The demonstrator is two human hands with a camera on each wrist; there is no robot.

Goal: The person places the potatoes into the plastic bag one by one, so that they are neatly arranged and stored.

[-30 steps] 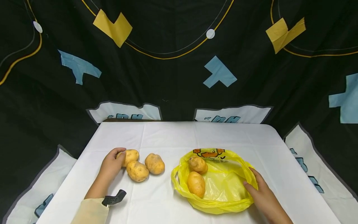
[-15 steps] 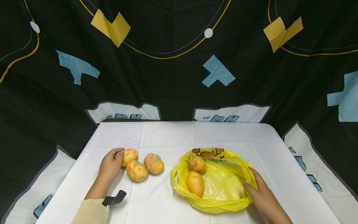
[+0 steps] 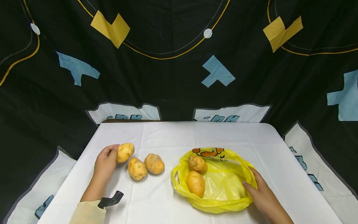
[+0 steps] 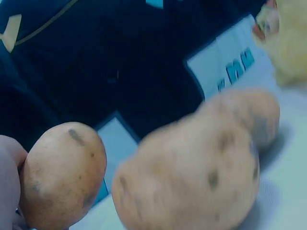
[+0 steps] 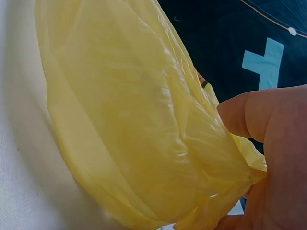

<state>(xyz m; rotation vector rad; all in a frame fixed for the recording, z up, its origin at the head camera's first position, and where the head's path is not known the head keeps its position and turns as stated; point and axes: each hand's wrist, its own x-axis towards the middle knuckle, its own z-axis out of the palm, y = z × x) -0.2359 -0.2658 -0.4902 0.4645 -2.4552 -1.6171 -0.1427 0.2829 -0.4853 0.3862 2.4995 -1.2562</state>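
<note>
Yellow plastic makes up the bag (image 3: 223,189), whose upturned print is too creased to read fully and whose far rim hides part of nothing but the cloth behind; in the right wrist view its wall conceals the contents, and some fingers of the right hand (image 3: 261,188) are out of sight as it pinches the rim. The left wrist view cuts off the left hand (image 3: 104,163), which grips a potato (image 3: 125,152) by its side, and blurs the nearest loose one. Potatoes number five: that one, two (image 3: 137,169) (image 3: 154,163) on the white-covered worktop (image 3: 170,137), and two inside the bag, towards its left side. The loose pair lies between the gripped potato and the bag. Behind hangs a black patterned cloth (image 3: 167,84); a black fitting (image 3: 110,200) sits at the left wrist.
</note>
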